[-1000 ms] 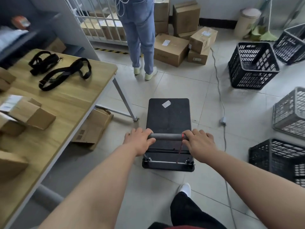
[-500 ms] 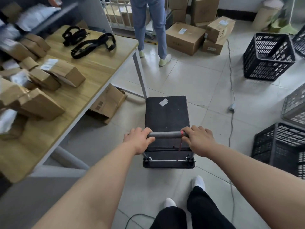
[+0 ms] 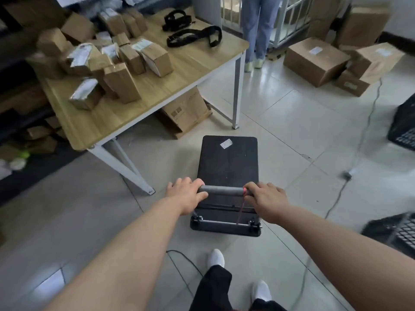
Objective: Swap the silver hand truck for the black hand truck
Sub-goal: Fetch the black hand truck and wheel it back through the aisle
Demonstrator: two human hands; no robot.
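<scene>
Both hands, left (image 3: 186, 195) and right (image 3: 266, 202), wrap the black truck's (image 3: 226, 167) handle (image 3: 221, 190); empty and rigid, it should roll lightly.

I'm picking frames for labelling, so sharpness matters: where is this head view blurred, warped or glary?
Head view: the left hand, right hand and black hand truck are fairly sharp; the parcels on the table and the crates at the right edge are motion-smeared; wide-angle bending stretches the edges; window light gives a sheen on the floor tiles; the far left is dim.
</scene>
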